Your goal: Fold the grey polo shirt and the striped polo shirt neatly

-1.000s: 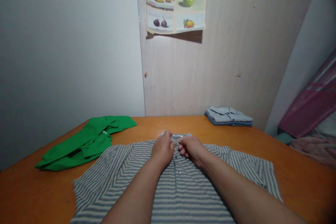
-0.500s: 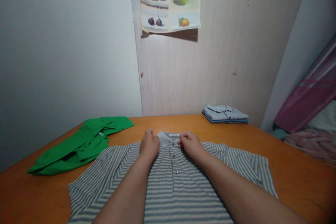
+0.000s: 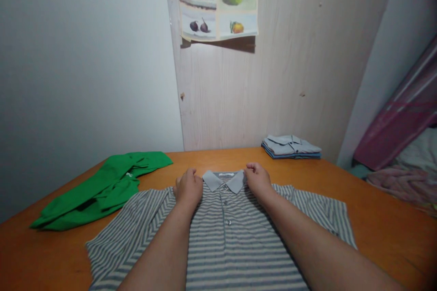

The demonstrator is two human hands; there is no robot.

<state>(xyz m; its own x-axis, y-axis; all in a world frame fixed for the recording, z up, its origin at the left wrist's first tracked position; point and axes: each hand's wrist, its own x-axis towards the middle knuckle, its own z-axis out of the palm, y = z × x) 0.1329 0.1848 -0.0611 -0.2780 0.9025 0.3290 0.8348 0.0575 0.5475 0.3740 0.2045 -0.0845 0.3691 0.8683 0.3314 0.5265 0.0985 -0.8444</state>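
Striped shirt [image 3: 208, 241] laid flat on tabletop [image 3: 191, 158], buttons [image 3: 228, 222] up. Collar [image 3: 212, 181] flanked by left hand [image 3: 190, 186] and right hand [image 3: 258, 181]; whether shirt is pinched in either grip cannot be told. Judged light, soft, easily creased; best held at shoulders [image 3: 284, 190].

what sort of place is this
Probably a room in a home: a shirt spread on a table, folded clothes beyond it, and a fruit poster above.

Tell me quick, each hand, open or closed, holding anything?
Left hand: fingers curled beside the collar of the shirt; can't tell if it's holding anything.
Right hand: fingers curled at the collar's right edge; hold can't be told.
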